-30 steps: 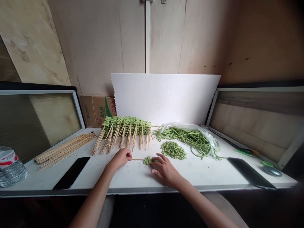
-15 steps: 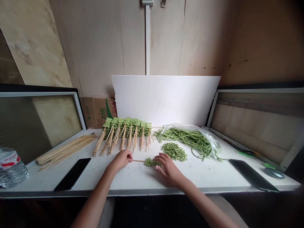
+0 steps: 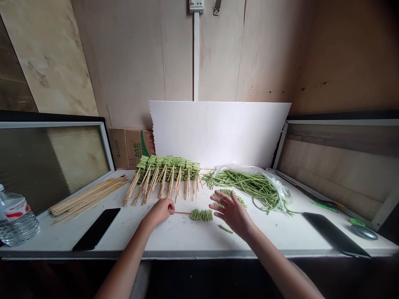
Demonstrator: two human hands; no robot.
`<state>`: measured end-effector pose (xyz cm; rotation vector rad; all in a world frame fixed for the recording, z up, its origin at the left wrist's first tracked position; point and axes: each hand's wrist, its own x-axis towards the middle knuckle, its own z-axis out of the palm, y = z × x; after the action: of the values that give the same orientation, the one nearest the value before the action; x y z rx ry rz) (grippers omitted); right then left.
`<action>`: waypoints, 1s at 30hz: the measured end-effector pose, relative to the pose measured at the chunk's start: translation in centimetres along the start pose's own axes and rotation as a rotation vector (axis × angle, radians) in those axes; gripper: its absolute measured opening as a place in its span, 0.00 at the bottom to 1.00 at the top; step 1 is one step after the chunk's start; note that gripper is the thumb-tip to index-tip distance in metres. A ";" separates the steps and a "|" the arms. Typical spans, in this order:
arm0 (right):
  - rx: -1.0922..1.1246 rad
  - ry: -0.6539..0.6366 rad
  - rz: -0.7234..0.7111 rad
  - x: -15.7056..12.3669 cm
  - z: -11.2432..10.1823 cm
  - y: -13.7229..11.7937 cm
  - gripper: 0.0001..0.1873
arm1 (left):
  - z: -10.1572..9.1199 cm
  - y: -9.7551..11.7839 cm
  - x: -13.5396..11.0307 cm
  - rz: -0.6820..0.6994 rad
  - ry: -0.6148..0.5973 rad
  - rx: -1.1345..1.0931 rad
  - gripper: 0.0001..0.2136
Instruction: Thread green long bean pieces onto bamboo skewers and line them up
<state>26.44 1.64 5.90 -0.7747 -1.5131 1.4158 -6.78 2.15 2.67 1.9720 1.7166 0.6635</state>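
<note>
My left hand (image 3: 162, 209) is closed around the end of a wooden skewer (image 3: 183, 213). Cut green bean pieces (image 3: 201, 214) are threaded side by side along the skewer's right part, just above the table. With fingers spread and nothing in them, my right hand (image 3: 233, 214) hovers right of the skewered beans, apart from them. One loose bean piece (image 3: 225, 229) lies on the table below its fingers. Partly hidden behind that hand is a heap of cut bean pieces (image 3: 240, 200).
Finished bean skewers (image 3: 168, 166) are stacked at the back, sticks toward me. Bare skewers (image 3: 90, 197), a black phone (image 3: 96, 229) and a water bottle (image 3: 17, 220) are on the left. Long beans (image 3: 246, 182) lie in a plastic bag; a dark flat device (image 3: 335, 233) is at right.
My right hand has moved off the skewered beans to the right and opened wide. The loose bean piece now shows on the table. My left hand keeps its hold; the view has shifted slightly.
</note>
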 end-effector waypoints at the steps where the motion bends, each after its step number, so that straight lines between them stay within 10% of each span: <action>1: 0.005 0.009 -0.012 -0.1 0.0 -0.5 0.44 | 0.0 0.0 0.0 -0.001 -0.002 -0.002 0.04; 9: -0.228 0.156 -0.328 -4.2 -0.3 -9.1 0.44 | -0.1 -0.1 -0.1 -0.023 -0.001 -0.033 0.04; 14: -0.641 0.545 -0.404 -5.1 -8.4 -11.7 0.30 | -0.1 -0.4 -0.1 -0.013 -0.008 -0.039 0.04; 21: -1.187 1.088 0.281 -7.3 -24.5 -5.7 0.41 | 0.1 -0.7 0.1 0.009 -0.018 -0.035 0.05; 30: -1.318 1.187 0.475 -12.0 -29.3 -0.1 0.49 | 0.8 -1.7 0.8 0.025 -0.010 -0.057 0.04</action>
<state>57.87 3.15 2.07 -2.3076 -1.0750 -0.1867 -7.51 3.11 1.03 1.9576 1.6522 0.7023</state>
